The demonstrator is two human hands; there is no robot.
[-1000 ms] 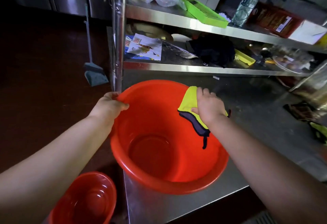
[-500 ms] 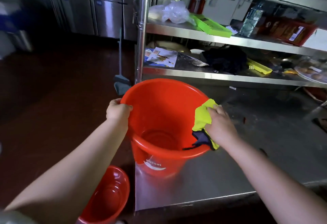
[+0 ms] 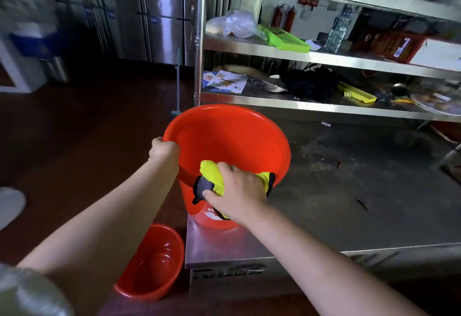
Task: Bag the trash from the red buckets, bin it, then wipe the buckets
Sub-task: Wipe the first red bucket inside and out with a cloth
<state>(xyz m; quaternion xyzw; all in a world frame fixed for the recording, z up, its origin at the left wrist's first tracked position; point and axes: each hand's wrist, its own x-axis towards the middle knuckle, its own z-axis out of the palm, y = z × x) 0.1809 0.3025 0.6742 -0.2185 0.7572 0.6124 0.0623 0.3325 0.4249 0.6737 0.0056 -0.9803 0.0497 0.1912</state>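
A large red bucket (image 3: 232, 138) stands on the left corner of the steel table (image 3: 349, 216). My left hand (image 3: 163, 150) grips its left rim. A yellow and grey cloth (image 3: 212, 177) lies over the near rim, held there by my right hand (image 3: 237, 194), whose fingers curl round it. The bucket's inside looks bare where it shows. A second, smaller red bucket (image 3: 154, 266) sits on the dark floor below the table's left edge, with nothing in it.
Steel shelves (image 3: 324, 59) behind the table hold a plastic bag (image 3: 237, 22), green trays, a water bottle (image 3: 336, 31), papers and dark cloth. Steel cabinets (image 3: 154, 16) line the far wall. A broom handle (image 3: 177, 86) stands left of the shelf post.
My right hand has moved the cloth from the bucket's far right rim round to the near rim. The view has risen and pulled back; my left hand stays on the left rim.
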